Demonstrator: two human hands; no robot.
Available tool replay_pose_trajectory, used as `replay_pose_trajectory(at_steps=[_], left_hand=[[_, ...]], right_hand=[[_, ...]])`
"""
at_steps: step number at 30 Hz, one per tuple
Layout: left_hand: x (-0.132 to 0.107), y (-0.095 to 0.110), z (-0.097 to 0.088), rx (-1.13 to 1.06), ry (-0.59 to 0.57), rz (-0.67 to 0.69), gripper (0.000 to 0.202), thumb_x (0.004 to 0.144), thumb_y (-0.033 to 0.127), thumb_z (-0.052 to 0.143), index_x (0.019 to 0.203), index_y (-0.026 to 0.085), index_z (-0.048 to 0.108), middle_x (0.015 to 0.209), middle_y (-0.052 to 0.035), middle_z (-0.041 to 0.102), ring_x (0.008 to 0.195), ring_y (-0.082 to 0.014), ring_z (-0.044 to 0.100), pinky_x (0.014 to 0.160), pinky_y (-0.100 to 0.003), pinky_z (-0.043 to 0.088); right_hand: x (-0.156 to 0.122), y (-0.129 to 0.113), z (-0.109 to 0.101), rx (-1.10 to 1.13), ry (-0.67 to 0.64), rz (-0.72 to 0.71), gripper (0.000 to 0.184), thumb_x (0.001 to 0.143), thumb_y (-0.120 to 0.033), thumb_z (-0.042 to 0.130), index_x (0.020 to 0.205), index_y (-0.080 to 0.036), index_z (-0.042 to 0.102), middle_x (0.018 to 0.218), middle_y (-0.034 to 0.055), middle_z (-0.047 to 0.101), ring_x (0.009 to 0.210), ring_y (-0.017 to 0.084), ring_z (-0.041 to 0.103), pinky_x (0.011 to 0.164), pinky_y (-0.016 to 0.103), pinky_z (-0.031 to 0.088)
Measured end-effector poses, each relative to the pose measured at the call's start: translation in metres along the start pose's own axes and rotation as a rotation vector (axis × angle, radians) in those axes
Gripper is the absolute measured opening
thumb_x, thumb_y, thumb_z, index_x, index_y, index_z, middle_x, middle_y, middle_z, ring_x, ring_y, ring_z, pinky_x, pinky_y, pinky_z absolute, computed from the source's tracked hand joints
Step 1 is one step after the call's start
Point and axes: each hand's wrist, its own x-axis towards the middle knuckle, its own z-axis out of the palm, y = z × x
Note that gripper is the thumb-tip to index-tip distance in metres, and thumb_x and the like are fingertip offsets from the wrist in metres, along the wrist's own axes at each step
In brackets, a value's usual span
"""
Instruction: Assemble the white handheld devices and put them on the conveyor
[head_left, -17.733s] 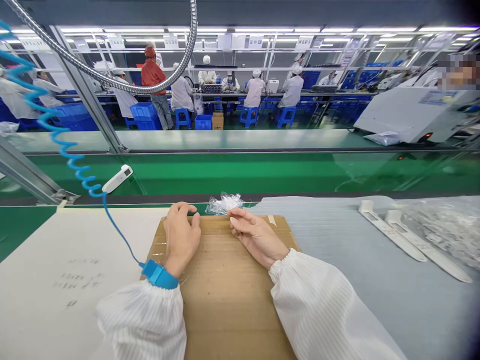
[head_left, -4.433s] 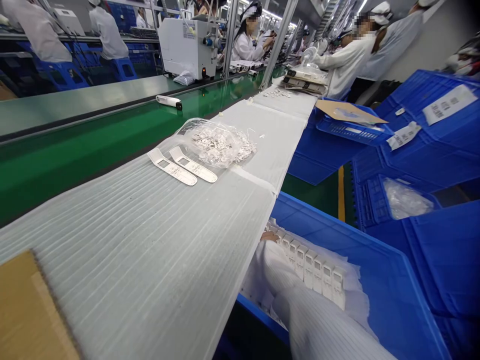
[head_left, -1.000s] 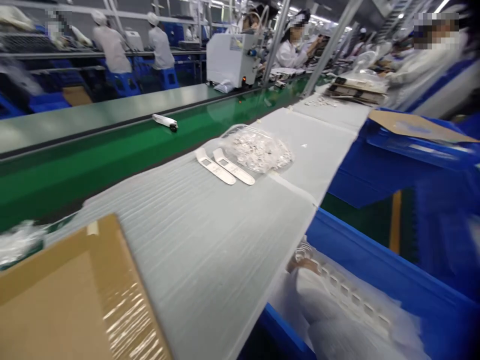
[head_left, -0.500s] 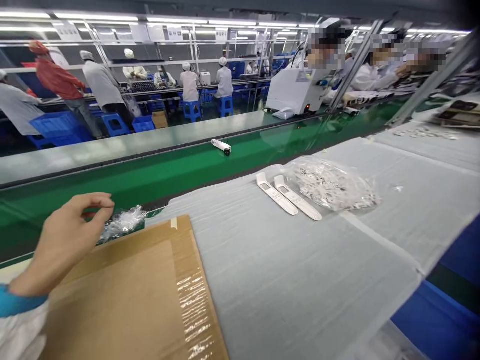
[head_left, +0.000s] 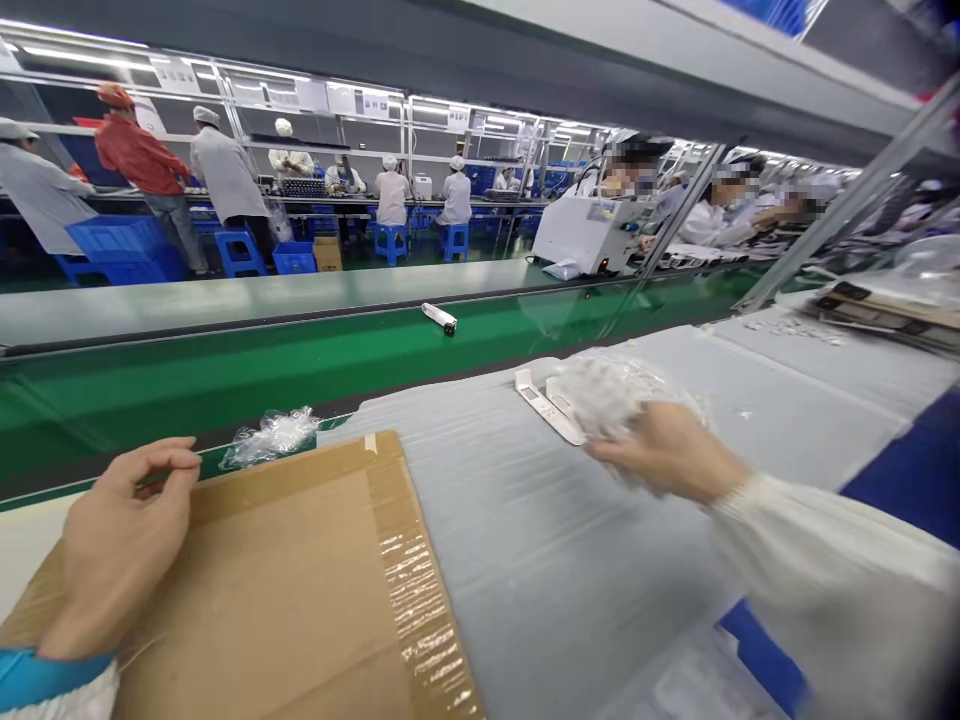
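Note:
My right hand (head_left: 667, 450) reaches in over the grey-covered table and grips the near side of a clear plastic bag of small white parts (head_left: 600, 385); its outline is blurred. Just left of the bag lie two long white plastic casings (head_left: 546, 408) with small windows, the second partly covered by the bag. My left hand (head_left: 131, 530) hovers above the left side of a taped cardboard box (head_left: 285, 580). Its fingers are curled, thumb and index tips close together, and nothing shows between them. Crumpled clear plastic (head_left: 274, 437) lies behind the box.
A green conveyor belt (head_left: 337, 360) runs behind the table, carrying a white device (head_left: 439, 319). A white machine (head_left: 581, 235) stands beyond it. Slanted metal posts (head_left: 847, 210) rise at the right. Below the table's right edge is something blue (head_left: 915, 470). Several people work in the background.
My right hand has come in from the right and taken hold of the bag of parts, shifting it left over the casings. My left hand has moved slightly down. The camera view has tilted.

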Motion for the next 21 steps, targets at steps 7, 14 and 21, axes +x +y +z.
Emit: replay_pose_trajectory(at_steps=[7,14,21], left_hand=[[0.003,-0.023,0.000,-0.069,-0.023,0.051,0.013,0.081,0.036,0.052,0.081,0.028,0.063,0.119,-0.0004,0.068,0.086,-0.0248,0.066,0.087,-0.046,0.052],[0.006,-0.026,0.007,-0.174,0.001,0.213,0.022,0.080,0.033,0.047,0.074,0.022,0.065,0.111,-0.0037,0.069,0.086,-0.0209,0.065,0.079,-0.038,0.055],[0.012,-0.036,0.007,-0.220,0.034,0.232,0.022,0.081,0.032,0.047,0.074,0.022,0.066,0.110,-0.0038,0.068,0.089,-0.0206,0.065,0.075,-0.034,0.054]], right_hand=[[0.061,-0.097,0.031,-0.132,-0.174,-0.124,0.043,0.069,-0.046,0.081,0.094,-0.014,0.069,0.101,0.0160,0.071,0.099,0.030,0.067,0.075,0.031,0.047],[0.053,-0.086,0.018,-0.162,-0.157,-0.075,0.035,0.086,-0.046,0.065,0.091,-0.012,0.067,0.099,0.0207,0.070,0.094,0.030,0.067,0.074,0.034,0.047],[0.038,-0.123,0.024,-0.074,-0.181,-0.151,0.033,0.081,-0.047,0.070,0.086,-0.014,0.066,0.092,0.0150,0.070,0.088,0.027,0.066,0.071,0.033,0.046]])
